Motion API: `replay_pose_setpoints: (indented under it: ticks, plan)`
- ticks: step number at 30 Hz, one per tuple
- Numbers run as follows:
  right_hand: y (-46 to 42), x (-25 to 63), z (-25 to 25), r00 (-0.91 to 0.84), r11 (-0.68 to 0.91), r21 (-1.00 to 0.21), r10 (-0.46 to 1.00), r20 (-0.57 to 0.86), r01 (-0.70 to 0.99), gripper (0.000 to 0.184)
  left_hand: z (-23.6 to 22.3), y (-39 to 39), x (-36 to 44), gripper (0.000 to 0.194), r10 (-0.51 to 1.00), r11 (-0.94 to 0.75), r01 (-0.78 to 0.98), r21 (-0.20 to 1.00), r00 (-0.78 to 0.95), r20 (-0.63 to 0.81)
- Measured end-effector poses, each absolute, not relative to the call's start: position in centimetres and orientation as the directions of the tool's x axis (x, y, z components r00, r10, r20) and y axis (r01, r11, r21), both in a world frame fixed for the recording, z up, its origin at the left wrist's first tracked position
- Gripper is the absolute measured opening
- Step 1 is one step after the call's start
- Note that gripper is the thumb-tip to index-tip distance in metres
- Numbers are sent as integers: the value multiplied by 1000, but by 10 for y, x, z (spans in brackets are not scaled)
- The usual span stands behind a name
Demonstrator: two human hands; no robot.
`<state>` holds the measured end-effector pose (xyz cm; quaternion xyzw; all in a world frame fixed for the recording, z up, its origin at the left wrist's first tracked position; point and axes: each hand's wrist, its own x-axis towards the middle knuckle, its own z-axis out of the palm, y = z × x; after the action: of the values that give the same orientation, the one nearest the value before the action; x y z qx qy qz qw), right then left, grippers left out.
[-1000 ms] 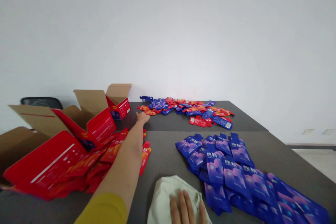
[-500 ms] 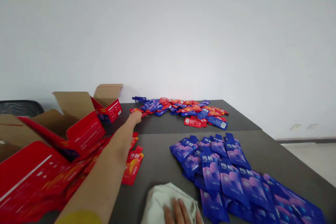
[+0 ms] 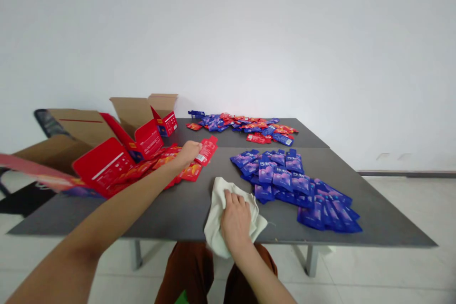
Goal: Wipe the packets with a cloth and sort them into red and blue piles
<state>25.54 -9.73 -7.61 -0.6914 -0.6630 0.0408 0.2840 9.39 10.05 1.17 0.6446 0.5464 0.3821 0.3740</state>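
Note:
My left hand [image 3: 188, 152] is closed on the edge of a red pouch [image 3: 206, 150], its barcode side facing me. The pouch is over a pile of red and orange pouches [image 3: 153, 164] on the left of the table. My right hand [image 3: 235, 216] rests on a pale cloth [image 3: 219, 209] at the front edge, its fingers laid over the fabric; part of the cloth hangs off the table. Right of the cloth lie overlapping blue pouches [image 3: 283, 178].
Several open red cartons [image 3: 105, 161] stand along the left side, flaps up. At the far end of the dark table [image 3: 171, 218] is a mixed heap of red and blue pouches [image 3: 245, 126]. A black chair [image 3: 50, 123] stands behind the cartons.
My left hand has come back from the far heap with a red pouch in it. My right hand stays on the cloth. The view has tilted down and widened.

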Motion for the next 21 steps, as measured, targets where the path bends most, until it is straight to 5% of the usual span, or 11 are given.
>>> replay_pose_setpoints:
  ticks: [5, 8, 14, 17, 21]
  plan:
    - [-98, 279, -50, 264, 123, -855, 920, 288, 504, 36, -21, 13, 81, 11, 940, 273, 24, 962, 207, -272]
    - [-95, 285, -24, 336, 281, -899, 856, 393, 335, 43, -40, -12, 70, 22, 818, 536, -122, 836, 320, -478]
    - [-104, 236, -19, 37, 227, -726, 944, 329, 649, 47, -55, -34, 60, 54, 700, 678, -285, 678, 532, -476]
    - [-117, 201, -48, -152, 244, -549, 966, 208, 799, 49, -58, -40, 58, 51, 781, 602, -448, 661, 506, -367]
    - [-102, 186, -73, -157, 272, -427, 945, 285, 862, 59, -63, -43, 54, 45, 801, 566, -535, 627, 536, -266]
